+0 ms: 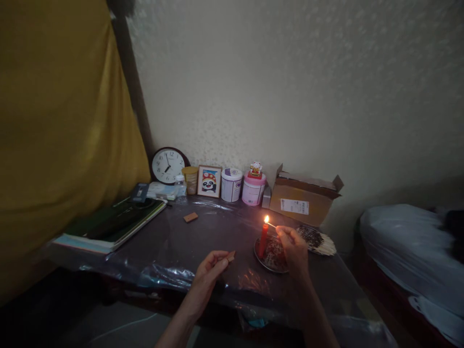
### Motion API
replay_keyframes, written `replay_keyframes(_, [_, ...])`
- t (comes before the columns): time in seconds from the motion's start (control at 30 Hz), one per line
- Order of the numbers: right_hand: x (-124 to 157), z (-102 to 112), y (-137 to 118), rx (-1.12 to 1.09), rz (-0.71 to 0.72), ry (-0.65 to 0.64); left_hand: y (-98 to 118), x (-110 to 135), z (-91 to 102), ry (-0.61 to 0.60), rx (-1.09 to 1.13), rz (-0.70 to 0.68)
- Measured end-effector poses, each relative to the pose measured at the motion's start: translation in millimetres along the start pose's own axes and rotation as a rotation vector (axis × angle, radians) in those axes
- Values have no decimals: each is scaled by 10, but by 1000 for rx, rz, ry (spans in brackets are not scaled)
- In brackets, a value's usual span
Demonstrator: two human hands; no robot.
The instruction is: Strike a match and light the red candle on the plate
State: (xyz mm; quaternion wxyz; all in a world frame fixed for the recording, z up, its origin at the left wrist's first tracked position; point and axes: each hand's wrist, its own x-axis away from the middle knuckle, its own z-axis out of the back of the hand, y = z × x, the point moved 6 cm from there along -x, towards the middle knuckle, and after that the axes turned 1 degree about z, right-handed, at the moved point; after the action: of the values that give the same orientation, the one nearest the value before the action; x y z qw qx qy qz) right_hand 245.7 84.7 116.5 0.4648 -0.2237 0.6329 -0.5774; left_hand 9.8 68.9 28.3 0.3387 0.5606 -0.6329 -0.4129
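Note:
A red candle [264, 240] stands upright on a round metal plate [259, 260], whose surface shows reddish, speckled residue. My right hand [293, 247] pinches a thin matchstick [272, 225], its tip touching the bright flame [267, 219] at the candle's top. From the picture I cannot tell whether the flame is on the wick, the match or both. To the left, my left hand [213, 267] is closed on a small flat brown piece [231, 255], partly hidden by the fingers. Many loose matchsticks [325, 245] with dark heads lie in a heap beyond my right hand.
On the plastic-covered table [163, 241] lies a small brown block [190, 217]. Books [119, 222] are stacked at left. Along the wall stand a clock [168, 166], a panda picture [209, 181], a white tin [231, 184], a pink tin [253, 189] and a cardboard box [303, 199].

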Motion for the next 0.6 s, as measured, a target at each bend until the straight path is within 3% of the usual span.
replay_keyframes(0.6, [-23,-2,29,24,13,-22,23,31,-8,-10,11,5])
